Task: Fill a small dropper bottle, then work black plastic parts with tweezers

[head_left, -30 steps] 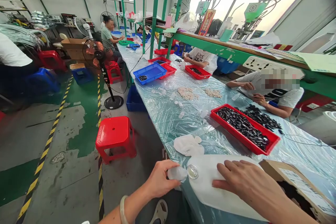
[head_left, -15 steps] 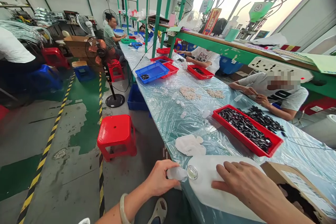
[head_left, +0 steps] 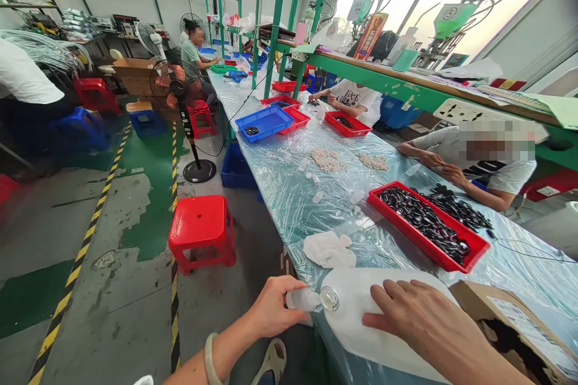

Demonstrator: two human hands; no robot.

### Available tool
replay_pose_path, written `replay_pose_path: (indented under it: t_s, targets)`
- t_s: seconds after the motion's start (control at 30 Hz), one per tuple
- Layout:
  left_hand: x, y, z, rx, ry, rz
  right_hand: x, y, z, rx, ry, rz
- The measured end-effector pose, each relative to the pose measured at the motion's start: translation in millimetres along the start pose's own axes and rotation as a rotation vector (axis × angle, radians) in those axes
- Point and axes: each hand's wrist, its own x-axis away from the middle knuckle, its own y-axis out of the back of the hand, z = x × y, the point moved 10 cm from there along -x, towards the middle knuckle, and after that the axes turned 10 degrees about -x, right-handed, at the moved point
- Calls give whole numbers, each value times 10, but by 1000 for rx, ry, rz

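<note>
My left hand (head_left: 275, 308) is closed around a small translucent plastic bottle (head_left: 301, 299), thumb and fingers on opposite sides. The bottle's end meets the round open mouth of a large white plastic jug (head_left: 352, 322). This jug lies tipped at the table's near edge, its mouth towards my left hand. On top of the jug my right hand (head_left: 410, 313) is closed over it, fingers curled and thumb to the near side; the part under the palm is hidden. Just beyond the mouth lies a crumpled white plastic bag (head_left: 329, 251).
A red tray (head_left: 428, 225) of black parts stands beyond the jug, more black parts beside it. An open cardboard box (head_left: 510, 313) is at right. Across the plastic-covered table (head_left: 289, 192) a co-worker's hands (head_left: 445, 167) handle something small. A red stool (head_left: 201, 222) stands left.
The view has shifted slightly. Both hands, the small bottle and the jug keep nearly the same places relative to one another.
</note>
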Motion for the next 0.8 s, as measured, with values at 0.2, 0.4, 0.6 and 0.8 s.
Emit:
replay_pose_path:
  t_s: [0.2,0.4,0.6,0.8]
  targets:
    - [18,7,13,-4,6,-1,-28,64,31,-1,3,-38]
    - [28,25,61,-11,16,-2,-67,114,73,11,0,-78]
    - [56,45,103,-9,22,-8,-65,29,106,-6,18,-47]
    - [59,34,145,-5,27,-12,-51,7,109,-13,7,-59]
